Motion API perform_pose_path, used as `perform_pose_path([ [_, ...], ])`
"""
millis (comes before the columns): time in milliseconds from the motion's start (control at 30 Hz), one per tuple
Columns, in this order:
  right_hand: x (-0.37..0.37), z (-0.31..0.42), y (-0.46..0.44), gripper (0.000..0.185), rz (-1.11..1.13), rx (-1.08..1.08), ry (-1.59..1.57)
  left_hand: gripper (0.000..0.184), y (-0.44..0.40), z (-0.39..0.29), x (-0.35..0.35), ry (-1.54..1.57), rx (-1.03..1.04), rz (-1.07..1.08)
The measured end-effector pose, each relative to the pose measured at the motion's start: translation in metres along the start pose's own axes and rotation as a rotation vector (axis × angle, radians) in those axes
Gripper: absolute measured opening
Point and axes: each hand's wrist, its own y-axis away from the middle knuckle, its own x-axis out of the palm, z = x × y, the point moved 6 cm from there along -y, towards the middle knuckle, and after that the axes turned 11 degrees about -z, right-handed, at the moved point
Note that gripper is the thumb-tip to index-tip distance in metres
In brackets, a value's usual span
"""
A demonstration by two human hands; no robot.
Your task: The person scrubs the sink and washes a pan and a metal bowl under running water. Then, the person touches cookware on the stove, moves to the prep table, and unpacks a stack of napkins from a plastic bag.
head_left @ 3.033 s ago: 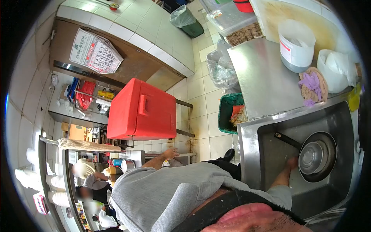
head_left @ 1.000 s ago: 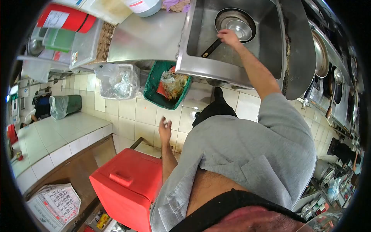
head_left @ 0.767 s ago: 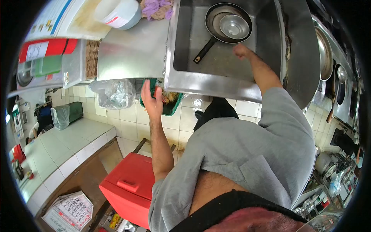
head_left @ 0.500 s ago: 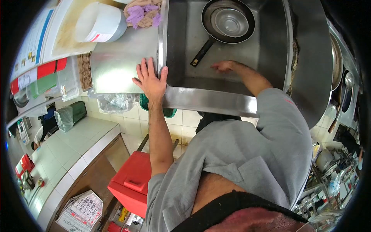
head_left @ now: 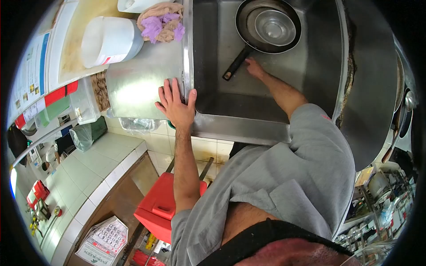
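Observation:
A black frying pan [head_left: 245, 21] lies in the steel sink [head_left: 310, 66], its dark handle [head_left: 237, 63] pointing toward me and to the left. Inside the pan sits a small round metal bowl [head_left: 275, 28]. My right hand [head_left: 255, 68] reaches into the sink just right of the handle, fingertips close to it and stretched out; whether they touch it is hard to see. My left hand [head_left: 178, 106] lies flat, fingers spread, on the metal counter [head_left: 142, 84] beside the sink's left rim, holding nothing.
Left of the sink stand a white tub [head_left: 111, 40] and a crumpled brown and purple cloth [head_left: 162, 24]. Below the counter are a red bin [head_left: 162, 206] and a tiled ledge [head_left: 84, 164]. Pans and utensils [head_left: 404, 106] hang at far right.
My right hand has moved away from me within the sink, closer to the pan's handle. My left hand stays flat on the counter. The view has shifted slightly.

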Motion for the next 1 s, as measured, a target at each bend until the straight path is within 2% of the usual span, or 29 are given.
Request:
perform_pose_path([
  [33, -0.001, 0.006, -0.003, 0.044, -0.099, -0.053, 0.033, 0.066, 0.001, 0.000, 0.000, 0.000, 0.005, 0.008],
  [167, -0.025, 0.029, -0.008, 0.044, -0.141, -0.073, 0.161, 0.067, 0.000, -0.002, 0.001, 0.000, -0.007, 0.010],
  [233, -0.044, 0.030, 0.004, 0.034, -0.498, -0.229, 0.452, 0.067, 0.000, -0.001, 0.000, 0.005, 0.001, 0.021],
  [267, -0.045, 0.026, 0.008, 0.034, -0.501, -0.224, 0.449, 0.067, 0.000, -0.001, 0.000, 0.003, -0.006, 0.025],
  [333, -0.061, 0.023, 0.021, 0.030, -0.727, -0.264, 0.574, 0.067, -0.001, 0.000, 0.001, 0.002, -0.019, 0.024],
  [367, -0.064, 0.016, 0.016, 0.030, -0.726, -0.269, 0.574, 0.067, -0.001, 0.000, 0.001, 0.007, -0.015, 0.022],
  [433, -0.052, -0.007, -0.006, 0.031, -0.445, -0.155, 0.644, 0.067, 0.000, -0.001, -0.001, 0.008, -0.012, 0.023],
  [467, -0.050, -0.012, -0.015, 0.031, -0.446, -0.152, 0.641, 0.066, 0.000, -0.002, -0.002, -0.006, -0.020, 0.033],
  [500, -0.049, -0.025, -0.025, 0.032, -0.361, 0.006, 0.520, 0.065, -0.002, -0.003, -0.001, -0.016, -0.024, 0.042],
  [567, -0.045, -0.046, -0.036, 0.034, -0.277, 0.170, 0.395, 0.065, -0.001, -0.001, 0.002, -0.018, -0.017, 0.042],
  [667, -0.035, -0.051, -0.047, 0.032, -0.350, 0.018, 0.557, 0.066, 0.000, 0.000, 0.003, -0.021, -0.011, 0.044],
  [767, -0.030, -0.050, -0.046, 0.028, -0.567, -0.156, 0.603, 0.067, 0.000, 0.001, 0.003, 0.010, -0.017, 0.045],
  [833, -0.028, -0.049, -0.053, 0.030, -0.349, -0.061, 0.634, 0.067, 0.000, 0.001, 0.004, 0.038, -0.032, 0.043],
  [933, -0.040, -0.041, -0.047, 0.036, -0.395, -0.031, 0.501, 0.068, 0.000, 0.000, 0.004, 0.035, -0.028, 0.041],
  [1000, -0.044, -0.040, -0.044, 0.033, -0.384, -0.005, 0.448, 0.068, 0.000, 0.001, 0.004, 0.031, -0.035, 0.046],
])
